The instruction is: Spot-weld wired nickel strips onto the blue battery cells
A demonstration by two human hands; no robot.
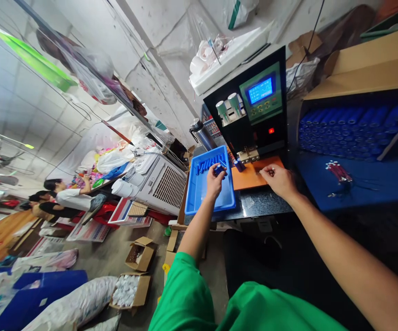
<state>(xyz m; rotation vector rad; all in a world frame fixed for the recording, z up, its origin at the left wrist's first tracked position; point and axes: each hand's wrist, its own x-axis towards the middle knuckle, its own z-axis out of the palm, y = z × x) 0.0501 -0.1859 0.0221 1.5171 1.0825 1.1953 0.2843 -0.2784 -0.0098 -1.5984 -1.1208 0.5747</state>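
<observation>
Fingers of the left hand (pixel 214 183) close round a blue cylinder (pixel 219 169), over the blue tray (pixel 208 202), in the head view; a light grip that leaves its ends clear would likely serve best; the right hand (pixel 279 179) curls its fingers inward by the orange board (pixel 245 180); whether they meet or grip anything, I cannot tell.

Tray (pixel 199 193) stood left of board (pixel 242 180), which lay before machine (pixel 268 117). Small cylinders (pixel 206 165) lay in tray's far half. Left hand (pixel 215 180) was above tray, right hand (pixel 279 180) over board's right end. Single cell (pixel 239 166) sat on board near tray. Foam box (pixel 231 62) rested atop machine; flask (pixel 205 136) stood behind tray. Right of machine, carton (pixel 367 59) held stacked tubes (pixel 347 128); wire bundle (pixel 338 172) lay before it.
</observation>
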